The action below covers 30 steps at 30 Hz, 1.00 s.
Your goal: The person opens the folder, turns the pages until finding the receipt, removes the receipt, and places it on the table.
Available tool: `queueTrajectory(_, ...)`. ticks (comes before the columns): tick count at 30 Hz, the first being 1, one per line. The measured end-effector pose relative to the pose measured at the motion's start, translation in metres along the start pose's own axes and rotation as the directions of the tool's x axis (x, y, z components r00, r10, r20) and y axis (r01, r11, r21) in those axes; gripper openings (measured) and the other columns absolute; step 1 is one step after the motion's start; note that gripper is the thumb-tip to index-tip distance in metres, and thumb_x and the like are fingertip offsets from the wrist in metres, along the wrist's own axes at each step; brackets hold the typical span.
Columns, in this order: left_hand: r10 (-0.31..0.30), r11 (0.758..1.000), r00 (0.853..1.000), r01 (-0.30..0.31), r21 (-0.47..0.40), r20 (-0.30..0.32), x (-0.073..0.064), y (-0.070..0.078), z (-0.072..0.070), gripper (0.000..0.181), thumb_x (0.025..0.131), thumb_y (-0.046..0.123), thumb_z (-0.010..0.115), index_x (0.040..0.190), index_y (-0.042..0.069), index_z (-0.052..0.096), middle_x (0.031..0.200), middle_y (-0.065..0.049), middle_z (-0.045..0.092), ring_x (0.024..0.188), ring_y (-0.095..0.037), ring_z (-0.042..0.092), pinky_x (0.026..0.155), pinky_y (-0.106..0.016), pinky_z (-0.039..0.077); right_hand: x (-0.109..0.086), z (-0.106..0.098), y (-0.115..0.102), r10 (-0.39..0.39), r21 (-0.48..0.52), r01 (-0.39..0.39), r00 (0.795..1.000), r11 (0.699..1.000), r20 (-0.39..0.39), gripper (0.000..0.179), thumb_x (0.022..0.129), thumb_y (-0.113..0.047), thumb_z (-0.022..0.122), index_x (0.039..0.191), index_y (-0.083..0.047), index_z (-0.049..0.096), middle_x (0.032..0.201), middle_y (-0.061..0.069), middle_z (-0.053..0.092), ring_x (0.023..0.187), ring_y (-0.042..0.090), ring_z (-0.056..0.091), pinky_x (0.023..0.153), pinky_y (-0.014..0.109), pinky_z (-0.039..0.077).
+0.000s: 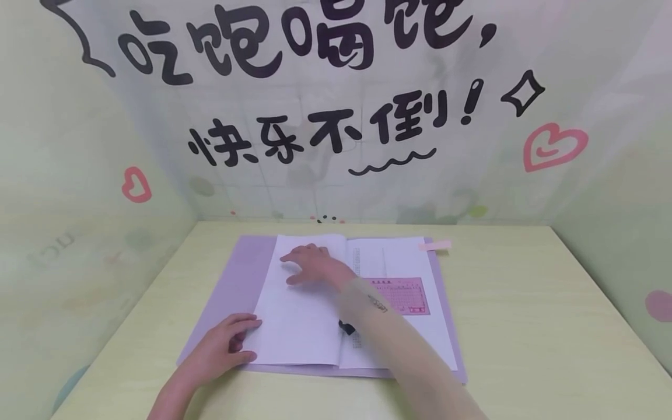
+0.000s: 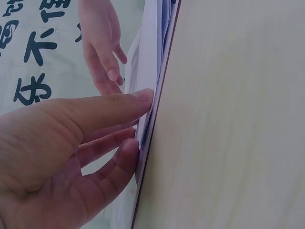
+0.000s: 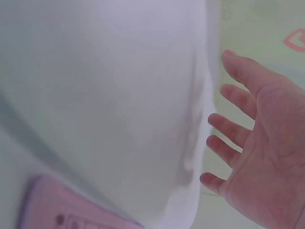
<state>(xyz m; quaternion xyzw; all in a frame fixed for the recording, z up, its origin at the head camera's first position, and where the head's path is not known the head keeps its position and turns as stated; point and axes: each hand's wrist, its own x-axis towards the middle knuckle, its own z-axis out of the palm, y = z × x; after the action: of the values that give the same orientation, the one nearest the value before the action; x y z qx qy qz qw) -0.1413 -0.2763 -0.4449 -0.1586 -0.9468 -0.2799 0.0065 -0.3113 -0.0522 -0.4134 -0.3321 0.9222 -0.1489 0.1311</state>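
An open purple folder [image 1: 253, 274] lies on the table with white pages spread in it. My left hand [image 1: 226, 344] is at the lower left edge of the left-hand page [image 1: 299, 321], its thumb and fingertips touching the paper's edge. In the left wrist view the thumb of that hand [image 2: 62, 143] rests against the sheets' edge. Over the upper part of the same page is my right hand [image 1: 312, 265], fingers spread and nothing held. The right wrist view shows the right hand [image 3: 262, 138] with fingers loosely extended beside the white paper [image 3: 119, 95].
A pink printed slip [image 1: 401, 296] lies on the right-hand page [image 1: 441, 344], partly behind my right sleeve [image 1: 404, 350]. A pale pink strip [image 1: 436, 245] sticks out at the folder's top right corner. Printed sheeting [image 1: 315, 192] stands behind the wooden table [image 1: 525, 326].
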Motion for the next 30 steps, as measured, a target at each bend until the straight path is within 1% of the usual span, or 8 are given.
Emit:
queueTrajectory(2,0.003,1.0,1.0,-0.003,0.003,0.002,-0.001,0.0,0.0,0.053,0.077,0.017,0.083,0.125,0.005,0.066,0.131,-0.01,0.06,0.091,-0.001,0.051,0.077,-0.02,0.05,-0.008,-0.004,0.005,-0.01,0.07,0.012,0.999,0.997,-0.034,0.056,0.096,-0.041,0.062,0.148,-0.032,0.045,0.156,-0.004,0.042,0.145,0.023,0.034,0.121,0.05,0.024)
queueTrajectory(5,0.015,1.0,1.0,-0.015,0.004,-0.004,-0.001,0.0,0.001,0.052,0.077,0.016,0.082,0.125,0.004,0.066,0.131,-0.01,0.06,0.092,-0.002,0.052,0.078,-0.02,0.05,-0.024,-0.009,0.017,-0.008,0.201,0.029,0.994,0.979,-0.105,0.053,0.096,-0.038,0.062,0.146,-0.027,0.047,0.154,-0.001,0.044,0.143,0.025,0.035,0.12,0.054,0.023)
queueTrajectory(8,0.025,1.0,1.0,-0.025,-0.003,-0.006,-0.002,0.0,0.002,0.052,0.077,0.016,0.082,0.126,0.004,0.065,0.131,-0.01,0.06,0.092,-0.001,0.051,0.078,-0.02,0.049,-0.043,-0.011,0.031,0.023,0.307,0.034,0.983,0.951,-0.18,0.051,0.097,-0.036,0.062,0.145,-0.024,0.049,0.152,0.0,0.046,0.144,0.025,0.036,0.12,0.052,0.026)
queueTrajectory(12,0.027,1.0,1.0,-0.027,-0.004,-0.005,-0.002,-0.002,0.002,0.053,0.077,0.017,0.082,0.126,0.004,0.065,0.131,-0.01,0.059,0.092,0.0,0.05,0.078,-0.02,0.049,-0.067,-0.012,0.045,0.089,0.399,0.02,0.964,0.917,-0.251,0.047,0.098,-0.034,0.061,0.142,-0.02,0.052,0.149,0.001,0.048,0.141,0.025,0.042,0.118,0.046,0.035)
queueTrajectory(18,0.037,0.999,0.999,-0.037,0.008,-0.019,-0.002,-0.002,0.002,0.053,0.077,0.017,0.083,0.125,0.005,0.065,0.13,-0.01,0.06,0.09,0.001,0.048,0.077,-0.02,0.048,-0.1,-0.013,0.058,0.186,0.472,-0.016,0.93,0.882,-0.316,0.048,0.098,-0.029,0.06,0.143,-0.019,0.049,0.148,0.003,0.048,0.137,0.029,0.046,0.113,0.048,0.041)
queueTrajectory(24,0.061,0.998,0.998,-0.061,0.006,-0.035,-0.002,-0.002,0.003,0.053,0.076,0.015,0.083,0.125,0.004,0.066,0.129,-0.01,0.06,0.089,0.003,0.047,0.075,-0.019,0.047,-0.128,-0.006,0.075,0.276,0.49,-0.074,0.893,0.869,-0.355,0.054,0.097,-0.028,0.061,0.147,-0.018,0.043,0.152,0.008,0.042,0.137,0.03,0.045,0.112,0.05,0.042)
queueTrajectory(27,0.063,0.998,0.997,-0.063,0.008,-0.036,-0.001,-0.002,0.003,0.053,0.076,0.015,0.083,0.124,0.004,0.066,0.129,-0.01,0.06,0.088,0.003,0.046,0.074,-0.019,0.046,-0.139,-0.003,0.085,0.298,0.499,-0.089,0.885,0.862,-0.358,0.056,0.096,-0.027,0.062,0.146,-0.014,0.044,0.15,0.012,0.043,0.135,0.033,0.045,0.11,0.052,0.042)
queueTrajectory(30,0.058,0.998,0.998,-0.057,0.012,-0.031,-0.001,-0.003,0.003,0.053,0.076,0.015,0.083,0.124,0.004,0.066,0.129,-0.011,0.06,0.087,0.003,0.047,0.074,-0.019,0.046,-0.149,-0.002,0.094,0.332,0.527,-0.12,0.884,0.841,-0.328,0.057,0.094,-0.026,0.064,0.146,-0.014,0.045,0.146,0.013,0.045,0.132,0.034,0.046,0.107,0.052,0.043)
